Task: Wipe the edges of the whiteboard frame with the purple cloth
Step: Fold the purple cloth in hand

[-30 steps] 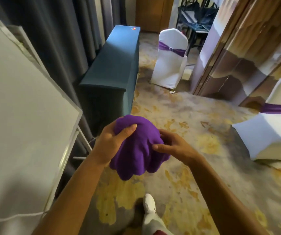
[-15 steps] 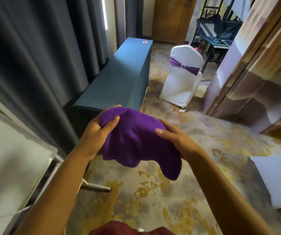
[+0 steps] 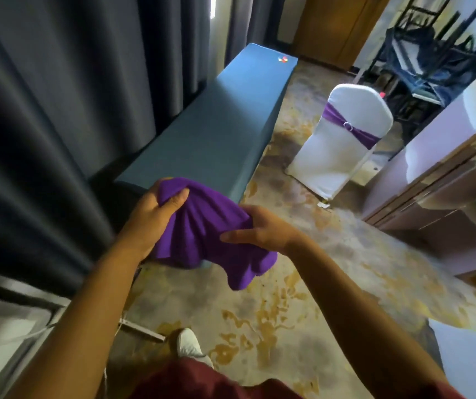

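Note:
I hold the purple cloth (image 3: 202, 234) in both hands in front of me, above the carpet. My left hand (image 3: 151, 218) grips its upper left part, thumb on top. My right hand (image 3: 259, 230) pinches its right side, and a loose fold hangs down below. The whiteboard (image 3: 3, 329) shows only as a white corner with a pale frame at the lower left, apart from the cloth and both hands.
A long teal-covered table (image 3: 216, 125) runs along dark curtains (image 3: 44, 125) on the left. A white-covered chair with a purple sash (image 3: 343, 142) stands ahead on the patterned carpet. A wooden partition (image 3: 443, 180) is at right. The whiteboard stand's foot (image 3: 141, 331) lies near my shoe (image 3: 190, 345).
The view has swung away from the whiteboard, which shrank to the lower left corner. The cloth went from a bunched ball to more spread out between my hands, now raised higher.

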